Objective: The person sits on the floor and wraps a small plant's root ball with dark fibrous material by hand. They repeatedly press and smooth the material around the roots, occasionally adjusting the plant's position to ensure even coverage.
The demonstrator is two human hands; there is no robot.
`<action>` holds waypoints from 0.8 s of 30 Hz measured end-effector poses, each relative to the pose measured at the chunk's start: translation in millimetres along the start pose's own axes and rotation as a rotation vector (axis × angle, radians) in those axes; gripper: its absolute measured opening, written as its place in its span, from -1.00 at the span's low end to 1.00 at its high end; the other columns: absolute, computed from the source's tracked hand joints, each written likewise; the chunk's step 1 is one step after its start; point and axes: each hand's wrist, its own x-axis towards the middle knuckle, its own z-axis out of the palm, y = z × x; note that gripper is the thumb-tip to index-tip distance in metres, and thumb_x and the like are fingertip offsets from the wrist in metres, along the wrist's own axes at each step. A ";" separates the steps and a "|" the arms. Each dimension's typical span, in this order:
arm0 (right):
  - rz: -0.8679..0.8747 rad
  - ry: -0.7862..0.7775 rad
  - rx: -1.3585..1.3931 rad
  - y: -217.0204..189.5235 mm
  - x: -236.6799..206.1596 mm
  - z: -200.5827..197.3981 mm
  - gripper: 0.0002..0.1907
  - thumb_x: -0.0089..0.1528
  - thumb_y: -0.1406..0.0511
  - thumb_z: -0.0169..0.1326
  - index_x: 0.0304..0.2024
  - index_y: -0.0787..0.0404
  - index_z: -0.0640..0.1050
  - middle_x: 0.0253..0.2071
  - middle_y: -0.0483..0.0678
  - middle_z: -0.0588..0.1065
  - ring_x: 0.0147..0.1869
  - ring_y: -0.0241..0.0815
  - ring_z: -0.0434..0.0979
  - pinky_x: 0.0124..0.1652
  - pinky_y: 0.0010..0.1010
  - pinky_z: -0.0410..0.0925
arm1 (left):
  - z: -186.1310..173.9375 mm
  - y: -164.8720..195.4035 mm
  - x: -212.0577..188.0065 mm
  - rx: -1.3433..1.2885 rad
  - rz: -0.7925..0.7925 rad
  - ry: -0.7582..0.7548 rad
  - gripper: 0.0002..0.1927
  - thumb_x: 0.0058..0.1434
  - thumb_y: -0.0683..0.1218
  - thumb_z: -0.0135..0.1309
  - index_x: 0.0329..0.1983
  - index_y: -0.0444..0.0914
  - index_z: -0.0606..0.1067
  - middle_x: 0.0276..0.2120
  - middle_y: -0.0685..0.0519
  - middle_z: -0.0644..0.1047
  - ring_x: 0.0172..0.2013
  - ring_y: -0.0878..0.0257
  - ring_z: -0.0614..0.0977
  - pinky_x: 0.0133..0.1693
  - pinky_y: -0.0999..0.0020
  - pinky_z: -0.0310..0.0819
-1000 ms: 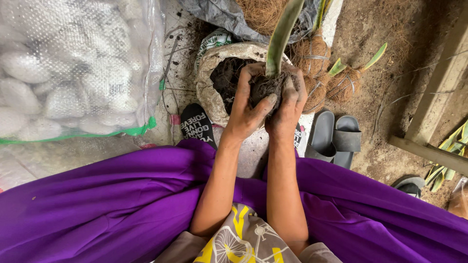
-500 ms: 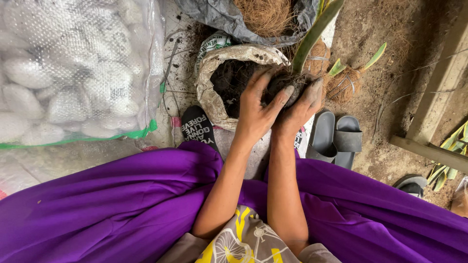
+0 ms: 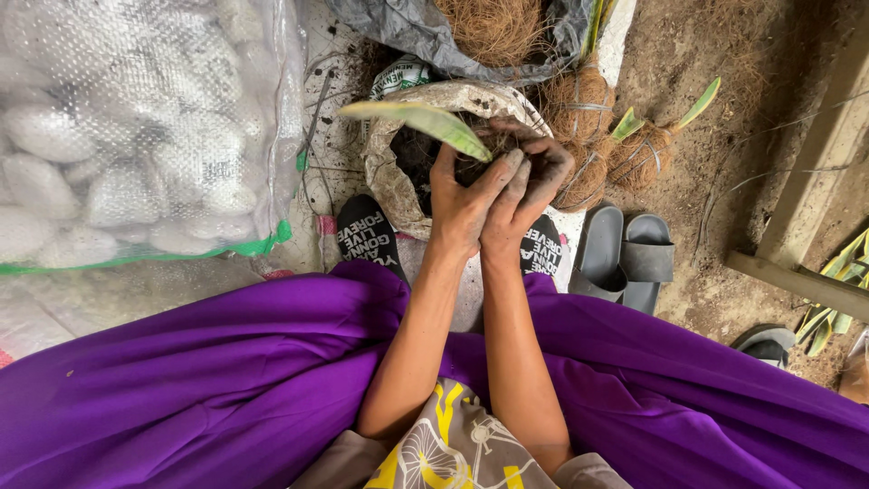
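Note:
My left hand and my right hand are pressed together around the dark soil root ball of a small plant. Its long green leaf points left, over an open sack of dark soil. The root ball is mostly hidden by my soiled fingers. Both hands hover above the sack's rim, between my knees, which are covered by purple cloth.
A big clear bag of white stones fills the left. Coconut-fibre balls with green shoots lie to the right, below a grey bag of brown fibre. Grey sandals and wooden beams sit on the dirt at right.
The plant has swung over: its leaf pointed up and right before, and now lies pointing left. My hands have closed tighter around the root ball above the sack.

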 end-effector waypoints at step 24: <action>0.108 -0.025 -0.131 -3.7 -7.6 2.5 -0.53 0.46 0.08 -0.04 0.05 0.42 0.50 0.00 0.17 0.58 0.10 -0.12 0.56 0.18 -0.26 0.41 | -14.8 0.2 -0.3 -0.100 0.092 0.019 -0.77 0.32 -0.27 0.24 -0.01 -0.33 0.49 -0.15 0.06 0.56 -0.16 0.36 0.56 -0.10 0.46 0.50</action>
